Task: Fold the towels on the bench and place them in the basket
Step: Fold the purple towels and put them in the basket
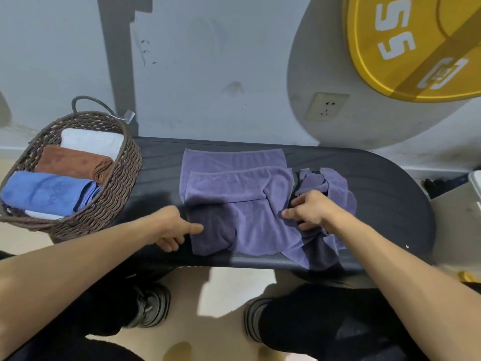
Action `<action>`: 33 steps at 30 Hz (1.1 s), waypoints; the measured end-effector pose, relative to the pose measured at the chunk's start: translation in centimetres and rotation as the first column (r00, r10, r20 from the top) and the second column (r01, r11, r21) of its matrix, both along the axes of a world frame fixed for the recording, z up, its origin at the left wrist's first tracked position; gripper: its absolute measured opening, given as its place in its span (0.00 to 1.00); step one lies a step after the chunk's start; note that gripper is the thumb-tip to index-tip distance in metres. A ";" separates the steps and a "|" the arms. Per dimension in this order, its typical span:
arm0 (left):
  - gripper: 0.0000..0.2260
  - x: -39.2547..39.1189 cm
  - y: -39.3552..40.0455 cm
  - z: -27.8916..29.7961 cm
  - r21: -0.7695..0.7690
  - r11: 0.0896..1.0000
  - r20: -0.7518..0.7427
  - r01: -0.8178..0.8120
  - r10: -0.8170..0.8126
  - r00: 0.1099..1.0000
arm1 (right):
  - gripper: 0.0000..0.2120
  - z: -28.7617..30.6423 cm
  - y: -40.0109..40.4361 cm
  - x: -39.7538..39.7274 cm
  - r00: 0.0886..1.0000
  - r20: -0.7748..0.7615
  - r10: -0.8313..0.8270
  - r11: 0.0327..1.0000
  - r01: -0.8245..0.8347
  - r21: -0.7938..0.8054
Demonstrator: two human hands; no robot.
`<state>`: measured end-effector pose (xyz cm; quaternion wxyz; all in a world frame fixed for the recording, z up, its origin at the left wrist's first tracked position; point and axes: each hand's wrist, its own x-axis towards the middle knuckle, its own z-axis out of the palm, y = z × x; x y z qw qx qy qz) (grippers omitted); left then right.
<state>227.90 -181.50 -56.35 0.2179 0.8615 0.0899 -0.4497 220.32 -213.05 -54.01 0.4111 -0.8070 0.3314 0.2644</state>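
Note:
A purple towel [242, 201] lies partly folded on the dark bench [385, 194], its right part bunched and its near edge hanging over the bench's front. My left hand [173, 229] pinches the towel's left near corner. My right hand [309, 211] grips the rumpled cloth on the right side. The woven brown basket [122, 173] stands at the bench's left end and holds a folded blue towel [45, 192], a brown towel [73, 162] and a white towel [91, 143].
A grey wall runs behind the bench, with a socket [328, 105] on it. A yellow weight plate [406, 45] hangs at the upper right. My shoes [153, 306] and dark trousers are below the bench on a pale floor.

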 end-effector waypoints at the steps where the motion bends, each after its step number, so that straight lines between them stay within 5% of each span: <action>1: 0.22 -0.6 -0.1 -0.2 0.017 0.999 -0.044 0.050 -0.049 0.998 | 0.22 0.0 0.1 -0.2 0.996 -0.069 0.054 0.998 -0.055 -0.018; 6: 0.13 -3.0 -0.6 -0.4 0.007 0.960 0.055 0.281 -0.281 0.958 | 0.18 1.1 2.0 -1.0 0.809 -0.319 0.494 0.845 -0.532 -0.042; 8: 0.14 -2.6 -0.7 -0.2 -0.005 0.955 0.207 0.298 -0.290 0.934 | 0.15 1.2 2.5 -1.1 0.763 -0.225 0.606 0.751 -0.642 -0.155; 10: 0.14 -1.7 -0.3 0.5 -0.110 0.963 0.391 0.245 -0.184 0.902 | 0.15 1.6 2.4 -1.0 0.795 -0.014 0.607 0.776 -0.596 -0.204; 12: 0.12 -0.5 0.8 1.3 -0.269 0.943 0.482 0.194 -0.043 0.875 | 0.14 2.4 1.7 -0.7 0.837 0.158 0.525 0.851 -0.514 -0.106; 14: 0.09 0.1 2.2 1.9 -0.399 0.901 0.433 0.170 0.021 0.901 | 0.11 3.5 0.8 -0.5 0.856 0.157 0.493 0.864 -0.503 0.026; 16: 0.09 -0.4 3.5 1.5 -0.423 0.896 0.381 0.135 0.040 0.924 | 0.10 3.9 -0.1 -0.1 0.828 0.001 0.561 0.823 -0.558 0.106; 19: 0.08 -2.4 4.7 0.2 -0.336 0.935 0.421 0.108 0.047 0.906 | 0.10 3.7 -0.1 0.2 0.653 -0.326 0.684 0.710 -0.698 0.093; 22: 0.09 -3.8 5.4 -1.1 -0.260 0.962 0.398 0.083 0.029 0.917 | 0.13 2.9 0.9 0.9 0.552 -0.539 0.636 0.698 -0.710 0.097; 26: 0.10 -4.9 6.3 -2.3 -0.183 0.978 0.220 0.101 -0.060 0.974 | 0.16 4.0 3.0 4.3 0.456 -0.683 0.570 0.527 -0.841 -0.122; 29: 0.09 -5.1 6.5 -2.7 -0.210 0.971 0.187 0.115 -0.076 0.979 | 0.14 4.1 5.5 7.1 0.575 -0.408 0.710 0.427 -0.811 -0.400; 33: 0.07 -4.8 7.2 -2.6 -0.238 0.961 0.199 0.142 -0.095 0.975 | 0.06 1.4 10.9 9.6 0.626 0.130 0.769 0.609 -0.656 -0.446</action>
